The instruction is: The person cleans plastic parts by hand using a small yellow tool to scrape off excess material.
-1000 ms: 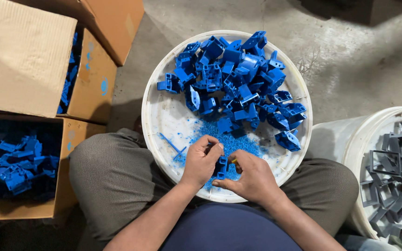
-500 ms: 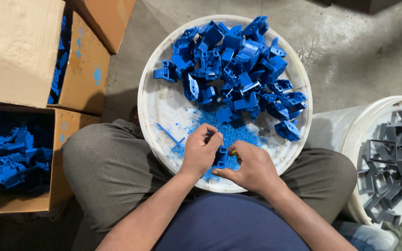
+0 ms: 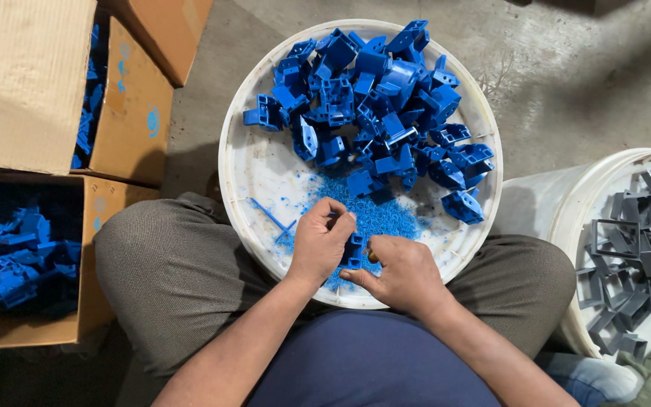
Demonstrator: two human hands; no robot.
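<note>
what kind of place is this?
Likely a small plastic-parts workshop, with hand finishing done on a concrete floor: a white tub of blue moulded parts and trimmings, cardboard boxes of the same parts, a bucket of grey frames.

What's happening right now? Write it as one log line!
left hand + right hand: both on small blue plastic part | over round white plastic basin | heap of blue plastic parts at far side

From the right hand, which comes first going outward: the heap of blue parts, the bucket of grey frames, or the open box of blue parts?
From the right hand:
1. Heap of blue parts, ahead in the white tub.
2. Bucket of grey frames, to the right.
3. Open box of blue parts, far left.
</note>
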